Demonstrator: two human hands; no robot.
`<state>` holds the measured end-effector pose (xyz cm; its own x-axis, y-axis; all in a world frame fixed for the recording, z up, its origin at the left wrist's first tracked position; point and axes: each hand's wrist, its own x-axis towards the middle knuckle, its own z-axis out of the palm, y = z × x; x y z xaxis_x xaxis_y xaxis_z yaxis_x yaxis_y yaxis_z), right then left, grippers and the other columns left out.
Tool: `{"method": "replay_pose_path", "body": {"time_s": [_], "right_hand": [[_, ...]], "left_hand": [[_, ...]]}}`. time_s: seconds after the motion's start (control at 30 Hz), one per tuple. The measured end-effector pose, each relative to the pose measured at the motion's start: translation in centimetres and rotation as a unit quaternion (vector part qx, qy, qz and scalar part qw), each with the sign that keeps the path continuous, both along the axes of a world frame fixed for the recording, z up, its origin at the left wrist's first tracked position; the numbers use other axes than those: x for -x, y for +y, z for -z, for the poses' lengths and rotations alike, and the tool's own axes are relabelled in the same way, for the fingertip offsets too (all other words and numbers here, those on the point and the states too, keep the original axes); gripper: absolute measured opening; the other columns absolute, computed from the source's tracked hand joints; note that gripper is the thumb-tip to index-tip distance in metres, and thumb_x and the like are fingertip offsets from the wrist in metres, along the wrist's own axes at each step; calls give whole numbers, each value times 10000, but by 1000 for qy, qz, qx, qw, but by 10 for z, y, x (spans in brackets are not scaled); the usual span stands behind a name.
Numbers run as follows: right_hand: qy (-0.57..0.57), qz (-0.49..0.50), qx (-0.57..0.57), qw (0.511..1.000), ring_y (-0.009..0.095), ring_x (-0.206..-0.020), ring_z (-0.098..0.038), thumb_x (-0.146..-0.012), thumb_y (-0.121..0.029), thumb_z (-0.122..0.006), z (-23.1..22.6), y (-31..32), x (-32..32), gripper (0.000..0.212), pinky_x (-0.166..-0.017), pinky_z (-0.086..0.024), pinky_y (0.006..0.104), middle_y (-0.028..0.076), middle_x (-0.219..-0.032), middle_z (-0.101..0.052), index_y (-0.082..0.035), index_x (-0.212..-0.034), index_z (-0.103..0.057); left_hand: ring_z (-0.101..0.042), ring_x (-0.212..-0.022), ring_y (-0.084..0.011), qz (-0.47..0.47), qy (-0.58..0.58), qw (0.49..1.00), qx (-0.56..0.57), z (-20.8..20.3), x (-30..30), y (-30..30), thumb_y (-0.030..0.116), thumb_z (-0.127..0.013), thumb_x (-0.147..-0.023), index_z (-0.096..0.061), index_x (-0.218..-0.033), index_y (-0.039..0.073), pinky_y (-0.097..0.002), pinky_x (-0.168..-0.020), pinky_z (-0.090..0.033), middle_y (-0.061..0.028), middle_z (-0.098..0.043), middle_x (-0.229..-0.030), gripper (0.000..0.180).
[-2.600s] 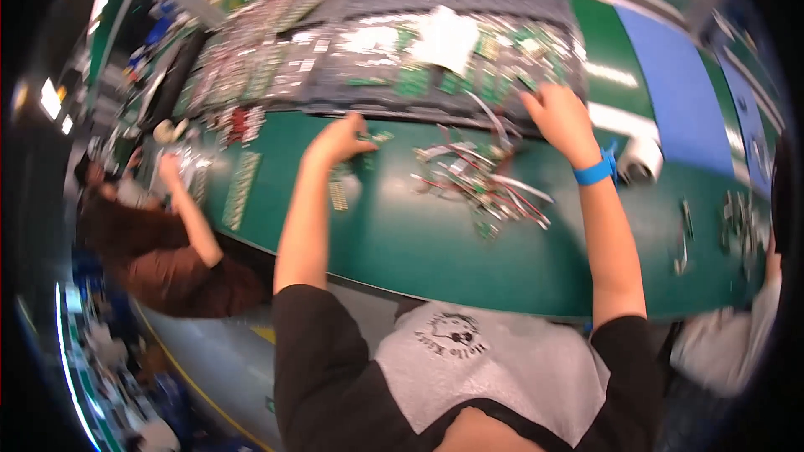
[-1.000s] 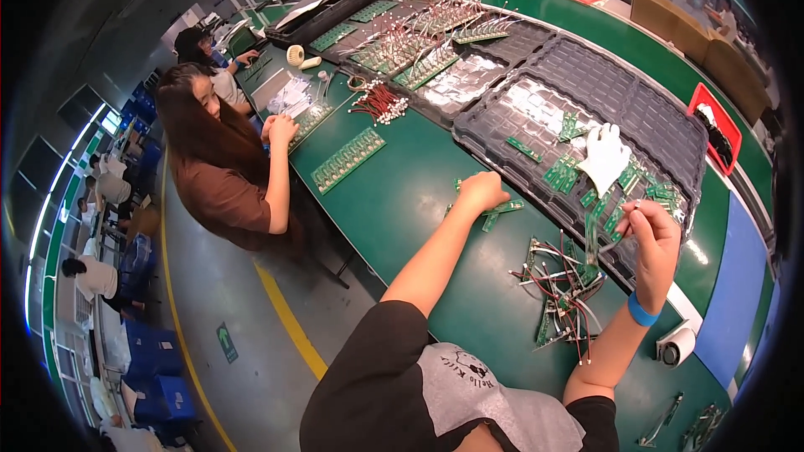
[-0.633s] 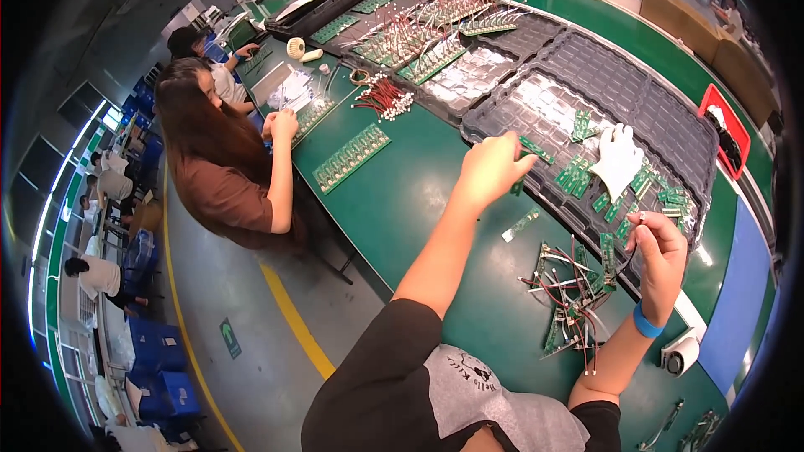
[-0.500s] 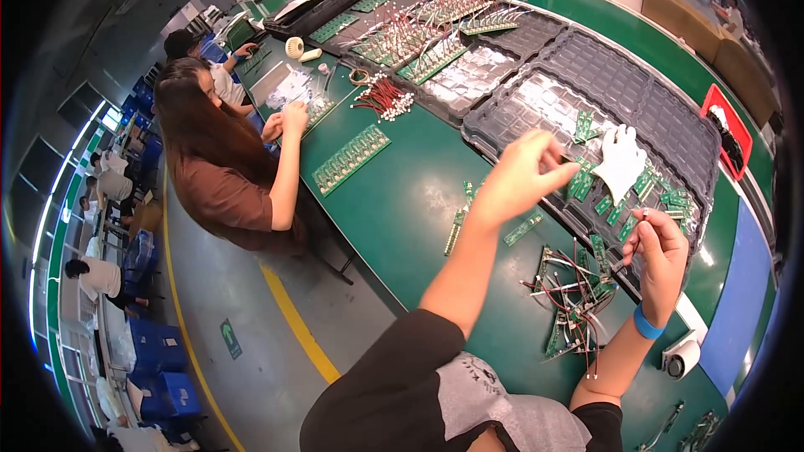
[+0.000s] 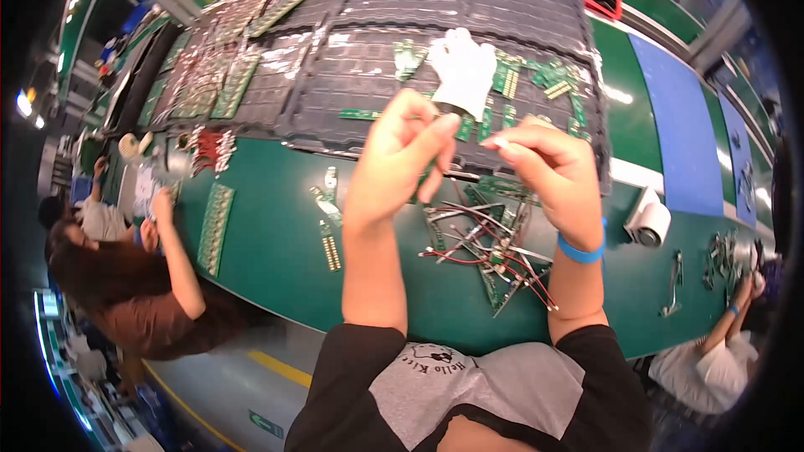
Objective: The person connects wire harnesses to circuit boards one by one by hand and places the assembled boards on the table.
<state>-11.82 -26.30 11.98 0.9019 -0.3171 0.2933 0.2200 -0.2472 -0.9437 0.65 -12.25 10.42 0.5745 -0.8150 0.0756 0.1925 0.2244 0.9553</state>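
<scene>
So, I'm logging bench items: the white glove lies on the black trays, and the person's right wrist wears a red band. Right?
Not quite. In the head view the wristband on the right hand is blue, not red. The white glove does lie on the black trays.

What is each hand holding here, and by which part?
The left hand pinches a small green circuit board by its upper end. Whether the right hand holds anything cannot be told.
</scene>
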Motion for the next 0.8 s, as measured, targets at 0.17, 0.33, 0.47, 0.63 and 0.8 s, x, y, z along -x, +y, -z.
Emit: {"method": "replay_pose_path", "body": {"time_s": [0.17, 0.33, 0.47, 0.63, 0.8], "right_hand": [[18, -2, -19, 1000, 59, -627, -475, -810, -65, -589, 15, -3, -1, 122, -551, -383, 205, 26, -732, -546, 23, -885, -627], [24, -17, -94, 995, 38, -633, -474, -817, -73, -587, 14, 8, -5, 119, -539, -375, 183, 8, -741, -574, 25, -877, -617], [47, -2, -37, 998, 26, -629, -459, -810, -69, -592, 10, 11, -3, 110, -534, -371, 179, -15, -710, -570, 25, -864, -613], [57, 6, -29, 998, 56, -697, -498, -801, -33, -586, 20, 2, 2, 76, -602, -389, 184, 8, -767, -572, 25, -848, -597], [61, -27, -80, 995, 39, -634, -445, -789, -24, -583, 26, -1, 4, 75, -553, -340, 177, -4, -750, -538, 21, -849, -580]], "left_hand": [[-363, -410, -44, 9, -19, 1000, -15, 7, 8, -11, 185, -475, -897, -419, -863, 54, -172, -367, -275, -45, -500, -644, 146], [-328, -428, -23, -10, -16, 1000, -6, 3, 20, -9, 189, -458, -907, -436, -868, 59, -164, -368, -246, -24, -491, -662, 137], [-338, -474, -4, -8, -14, 1000, 3, 2, 20, -3, 167, -500, -892, -447, -853, 56, -159, -393, -254, 11, -461, -656, 129], [-424, -612, -27, -43, -133, 990, -2, 14, 23, -16, 151, -540, -871, -444, -852, 32, -189, -504, -349, 14, -476, -695, 154], [-412, -608, -32, -10, -125, 992, 29, 9, 22, -5, 149, -534, -874, -431, -829, 27, -193, -509, -343, 21, -461, -693, 166]]}}
